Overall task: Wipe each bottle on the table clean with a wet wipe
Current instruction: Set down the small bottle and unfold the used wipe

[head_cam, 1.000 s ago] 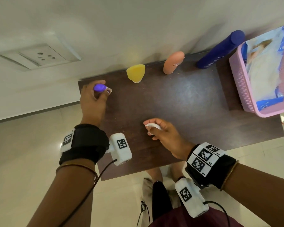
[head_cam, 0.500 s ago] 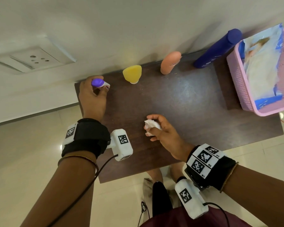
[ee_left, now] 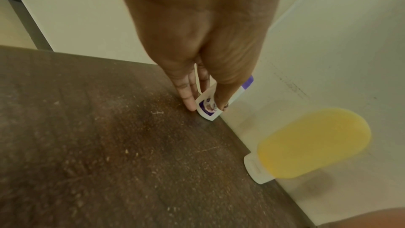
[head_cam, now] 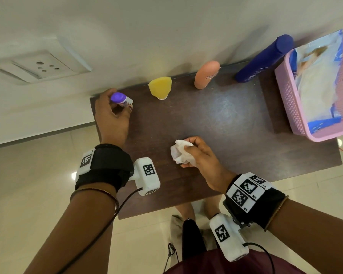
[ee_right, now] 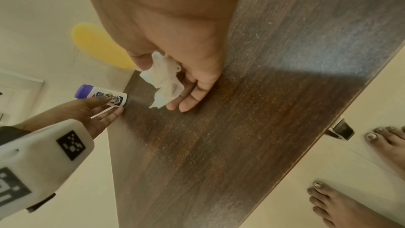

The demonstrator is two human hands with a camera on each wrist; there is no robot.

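At the counter's (head_cam: 236, 119) far left corner, head view, the left hand (head_cam: 113, 117) grips a small purple-capped bottle (head_cam: 120, 99); the right hand (head_cam: 201, 155) pinches a crumpled wipe (head_cam: 179, 152) mid-counter. Yellow (head_cam: 160, 87), peach (head_cam: 206, 74) and blue (head_cam: 263, 59) bottles line the wall beside a pink basket (head_cam: 289, 99). Left wrist: fingers (ee_left: 188, 93) hold the bottle's base on the counter. Right wrist: the wipe hangs from curled fingers (ee_right: 192, 96) above the wood.
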